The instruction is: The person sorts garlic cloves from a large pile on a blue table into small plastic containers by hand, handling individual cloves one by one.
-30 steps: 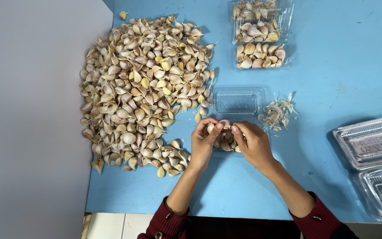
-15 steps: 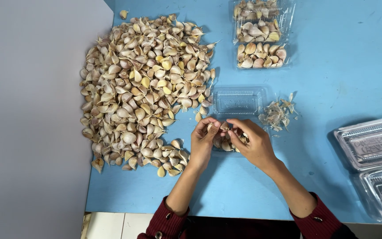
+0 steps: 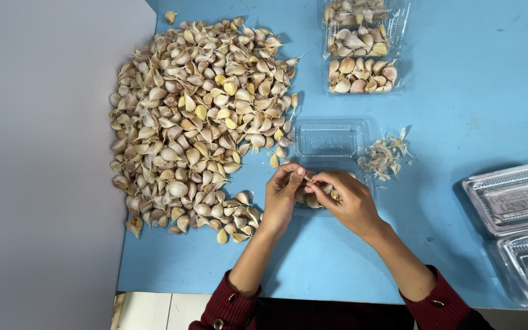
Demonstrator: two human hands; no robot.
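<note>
- The left hand (image 3: 282, 198) and right hand (image 3: 346, 198) meet fingertip to fingertip, both pinched narrow on one small pale garlic clove (image 3: 308, 179), held above the near half of an open clear plastic clamshell tray (image 3: 331, 139).
- Bare blue tabletop (image 3: 459, 73) lies open to the right and in front of the wrists; its near edge runs just under the dark red sleeves (image 3: 230, 305).
- A large heap of unpeeled garlic cloves (image 3: 197, 116) crowds the left, reaching almost to the left hand.
- A grey board (image 3: 44, 165) borders the heap.
- Loose papery skins (image 3: 383, 157) lie just right of the tray.
- A filled clear box of cloves (image 3: 362, 52) sits at the far edge.
- Empty clear trays (image 3: 514, 214) stack at the right edge.
</note>
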